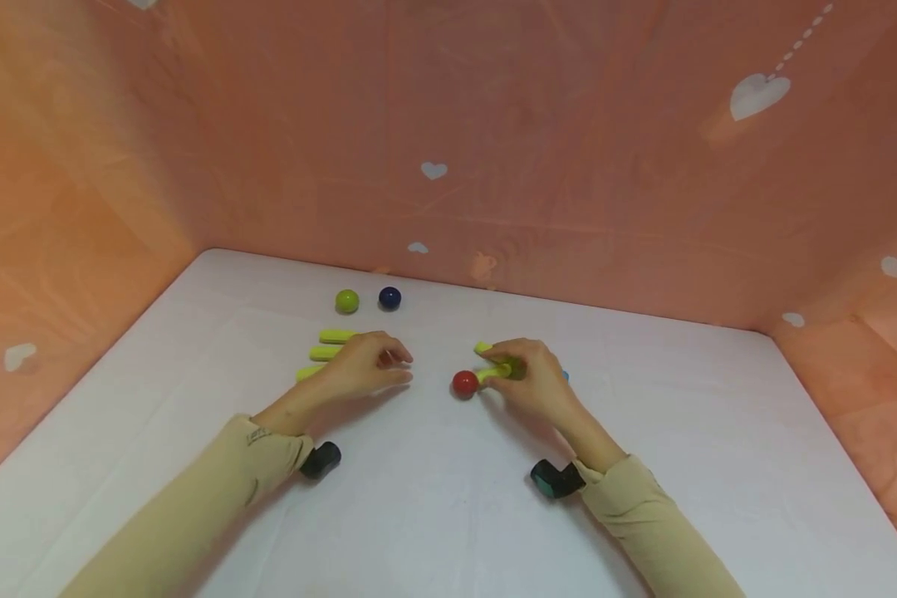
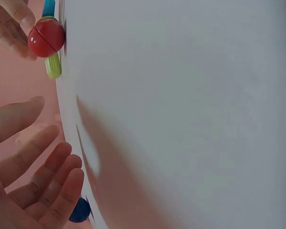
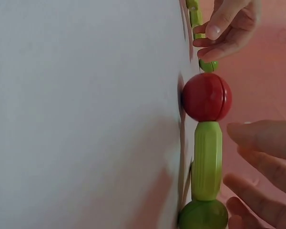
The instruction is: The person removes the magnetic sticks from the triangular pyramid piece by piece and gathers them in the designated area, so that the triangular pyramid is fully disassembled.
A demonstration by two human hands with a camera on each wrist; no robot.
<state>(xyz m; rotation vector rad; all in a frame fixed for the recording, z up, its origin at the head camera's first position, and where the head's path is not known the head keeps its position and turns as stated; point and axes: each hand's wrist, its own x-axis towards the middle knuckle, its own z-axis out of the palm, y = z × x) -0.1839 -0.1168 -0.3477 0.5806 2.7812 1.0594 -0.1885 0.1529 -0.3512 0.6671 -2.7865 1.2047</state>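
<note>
Down on the white table (image 1: 448, 515), the right hand (image 1: 534, 378) lay over a small assembly: a red ball (image 1: 464, 383) joined end to end with a short green rod (image 1: 487, 376), and a green ball (image 1: 514, 368) at the rod's other end. The right wrist view showed this chain plainly, red ball (image 3: 207, 97), green rod (image 3: 208, 160) and green ball (image 3: 203, 214) in one line, all resting on the table surface. The right hand's fingers (image 3: 264, 138) were curled loosely beside the rod and the green ball; from the head view they seemed to close round the green ball, but whether they truly gripped it I could not tell. A second green rod (image 1: 482, 347) stuck out behind the knuckles, and a bit of something blue (image 1: 565, 376) showed at the hand's far side.

The left hand (image 1: 366, 365) rested on the table well apart from the red ball, fingers gently bent and held together, with nothing in them; the left wrist view showed the fingers (image 2: 47, 176) relaxed and bare. Beneath and beside that hand lay three loose green rods (image 1: 336, 335), roughly parallel. Farther back, near the pink wall (image 1: 493, 149), a yellow-green ball (image 1: 347, 301) and a dark blue ball (image 1: 389, 298) sat just beside each other. Both arms wore beige sleeves (image 1: 217, 498), each with a dark wrist camera (image 1: 321, 459) strapped below
</note>
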